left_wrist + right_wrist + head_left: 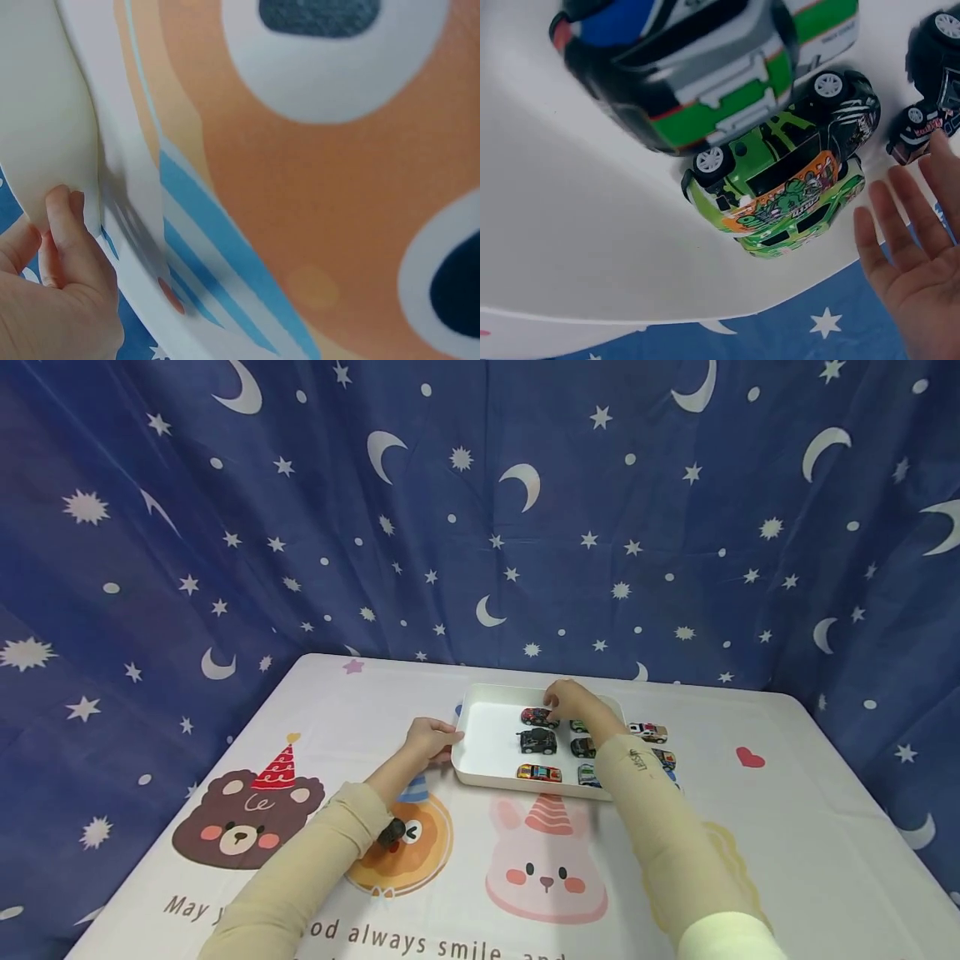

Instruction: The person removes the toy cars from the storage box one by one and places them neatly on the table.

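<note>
**Shallow white tray with toy cars, two hands in attendance**

Near edge: printed tablecloth [810, 827], white, with dark lettering [420, 942]; two cream sleeves, left [300, 868] and right [667, 835], reach across it. Beyond the lettering, left to right: brown bear print [243, 835], orange face print [423, 852], pink rabbit print [546, 897].

Mid-table: white tray [486, 727], flat on the cloth. Left hand [431, 739] at its left wall, the rim pinched between thumb and fingers.

Tray contents, near row: yellow-and-red car [539, 773]; to its right, silver-and-green car [588, 775], partly behind the right sleeve. Middle row: black car [538, 742], dark car [582, 747] to its right. Far row: red car [537, 717] with dark trim; green car [579, 726] to its right, partly covered.

Right hand [573, 700]: over the far wall, fingertips at the red car, outer fingers extended and slightly spread. Thumb concealed in the right wrist view; whether it pinches cannot be told.

Outside the tray, right: blue-and-orange car [664, 760], partly covered by the sleeve; farther, white car [649, 732].

Far: blue curtain [555, 585], white moons and stars.
</note>
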`<action>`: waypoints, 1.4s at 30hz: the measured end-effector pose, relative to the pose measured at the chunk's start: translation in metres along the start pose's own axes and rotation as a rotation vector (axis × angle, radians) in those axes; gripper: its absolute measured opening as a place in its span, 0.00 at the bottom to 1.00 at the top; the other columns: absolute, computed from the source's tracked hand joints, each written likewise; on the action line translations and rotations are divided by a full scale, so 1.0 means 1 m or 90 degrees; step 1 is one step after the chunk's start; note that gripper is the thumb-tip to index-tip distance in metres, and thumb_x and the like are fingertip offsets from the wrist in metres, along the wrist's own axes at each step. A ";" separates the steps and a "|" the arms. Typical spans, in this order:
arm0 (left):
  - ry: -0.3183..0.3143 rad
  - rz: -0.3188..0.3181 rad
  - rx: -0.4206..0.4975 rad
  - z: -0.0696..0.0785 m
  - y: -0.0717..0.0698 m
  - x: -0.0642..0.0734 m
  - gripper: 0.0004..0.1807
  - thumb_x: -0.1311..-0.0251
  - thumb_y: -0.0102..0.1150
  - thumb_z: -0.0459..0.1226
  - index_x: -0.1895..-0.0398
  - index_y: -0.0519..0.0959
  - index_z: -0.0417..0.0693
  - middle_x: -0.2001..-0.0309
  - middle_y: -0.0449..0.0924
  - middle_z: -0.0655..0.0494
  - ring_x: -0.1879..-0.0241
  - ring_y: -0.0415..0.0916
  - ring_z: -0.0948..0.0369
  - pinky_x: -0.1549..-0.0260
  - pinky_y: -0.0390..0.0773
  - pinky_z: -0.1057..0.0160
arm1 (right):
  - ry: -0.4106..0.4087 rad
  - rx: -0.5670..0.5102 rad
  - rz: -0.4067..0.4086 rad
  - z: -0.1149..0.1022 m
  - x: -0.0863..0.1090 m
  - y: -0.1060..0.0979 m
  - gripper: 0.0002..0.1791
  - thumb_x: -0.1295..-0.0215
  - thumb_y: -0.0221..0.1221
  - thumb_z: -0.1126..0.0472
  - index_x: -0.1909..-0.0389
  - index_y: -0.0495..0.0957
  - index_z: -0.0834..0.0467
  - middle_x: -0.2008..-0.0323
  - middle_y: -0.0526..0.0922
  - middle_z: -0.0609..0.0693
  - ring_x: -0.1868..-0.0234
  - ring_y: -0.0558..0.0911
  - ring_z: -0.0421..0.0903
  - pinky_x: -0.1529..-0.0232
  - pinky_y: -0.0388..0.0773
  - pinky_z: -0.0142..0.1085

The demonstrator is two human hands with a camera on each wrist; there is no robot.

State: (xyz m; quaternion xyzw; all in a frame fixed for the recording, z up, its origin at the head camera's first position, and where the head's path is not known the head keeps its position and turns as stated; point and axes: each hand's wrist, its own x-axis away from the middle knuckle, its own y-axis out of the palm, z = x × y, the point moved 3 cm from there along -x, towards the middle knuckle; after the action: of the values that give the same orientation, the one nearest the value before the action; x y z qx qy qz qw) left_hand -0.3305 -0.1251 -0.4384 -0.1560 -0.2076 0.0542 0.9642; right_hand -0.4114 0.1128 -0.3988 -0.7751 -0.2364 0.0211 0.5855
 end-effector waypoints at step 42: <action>0.000 0.001 -0.012 0.003 0.000 0.004 0.14 0.43 0.64 0.36 0.56 0.79 0.39 0.70 0.80 0.51 0.83 0.72 0.67 0.82 0.77 0.73 | -0.180 -0.069 0.094 0.013 0.031 -0.016 0.10 0.40 0.59 0.69 0.57 0.77 0.67 0.69 0.78 0.55 0.70 0.71 0.44 0.67 0.71 0.35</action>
State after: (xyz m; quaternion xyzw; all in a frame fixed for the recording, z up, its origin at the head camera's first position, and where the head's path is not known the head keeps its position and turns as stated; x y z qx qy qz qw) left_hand -0.3286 -0.1232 -0.4344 -0.1653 -0.2082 0.0527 0.9626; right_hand -0.3935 0.1396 -0.3807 -0.8102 -0.2597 0.1597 0.5006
